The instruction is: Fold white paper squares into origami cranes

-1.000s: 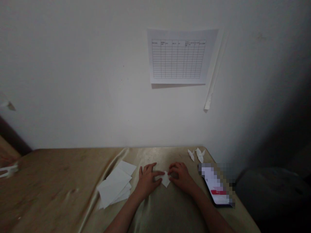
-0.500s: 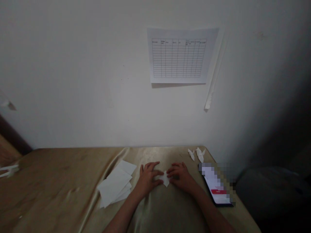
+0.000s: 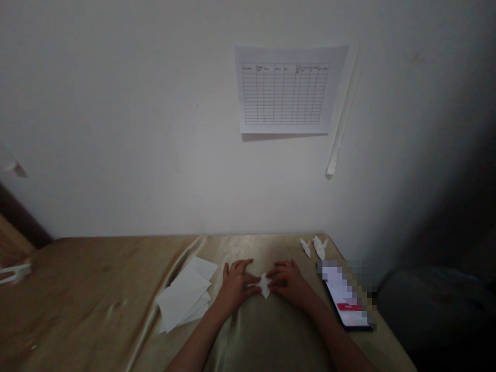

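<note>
A small folded piece of white paper (image 3: 265, 287) with a pointed lower end lies between my two hands, low over the brown cloth. My left hand (image 3: 235, 283) has its thumb and a finger closed on the paper's left side, while its other fingers stretch forward. From the other side, my right hand (image 3: 289, 281) pinches the right edge with thumb and fingertips. Parts of the paper are hidden behind the fingertips. Left of my left hand lies a fanned stack of white paper sheets (image 3: 186, 294).
Two small folded paper shapes (image 3: 312, 248) sit at the table's back right. A phone (image 3: 343, 299) with a lit, partly blurred screen lies right of my right arm. Brown satin cloth (image 3: 96, 289) covers the table. A printed chart (image 3: 287, 93) hangs on the wall behind.
The fingertips have shifted very slightly around the folded paper. Otherwise both hands and the things on the table stay where they were.
</note>
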Demonstrator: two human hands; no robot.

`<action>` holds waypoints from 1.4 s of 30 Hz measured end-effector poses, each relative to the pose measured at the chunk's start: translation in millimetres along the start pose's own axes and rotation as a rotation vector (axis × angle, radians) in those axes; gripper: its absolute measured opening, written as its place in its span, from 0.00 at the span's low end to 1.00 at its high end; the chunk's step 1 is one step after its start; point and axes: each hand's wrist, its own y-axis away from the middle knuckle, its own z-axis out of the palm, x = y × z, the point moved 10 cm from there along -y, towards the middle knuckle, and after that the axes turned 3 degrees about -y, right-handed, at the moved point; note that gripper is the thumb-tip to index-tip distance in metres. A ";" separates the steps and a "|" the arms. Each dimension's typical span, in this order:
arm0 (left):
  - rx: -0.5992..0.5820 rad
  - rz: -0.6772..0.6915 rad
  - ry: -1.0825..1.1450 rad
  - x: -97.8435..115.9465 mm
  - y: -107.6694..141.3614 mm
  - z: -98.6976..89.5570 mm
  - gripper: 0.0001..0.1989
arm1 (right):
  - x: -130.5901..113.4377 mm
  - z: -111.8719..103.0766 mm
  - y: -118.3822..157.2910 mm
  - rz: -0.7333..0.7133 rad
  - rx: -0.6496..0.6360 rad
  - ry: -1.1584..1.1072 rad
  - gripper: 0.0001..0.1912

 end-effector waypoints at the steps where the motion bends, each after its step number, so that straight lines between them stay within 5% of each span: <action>1: 0.003 0.000 0.000 0.2 0.1 -0.2 0.14 | 0.1 0.1 -0.3 0.000 0.001 0.001 0.04; 34: 0.048 0.018 -0.020 1.2 -0.3 0.3 0.09 | -22.4 1.5 4.2 -0.077 0.082 0.152 0.09; 42: 0.042 0.021 -0.013 3.2 0.0 -0.3 0.14 | -23.3 2.2 5.0 -0.085 0.077 0.163 0.09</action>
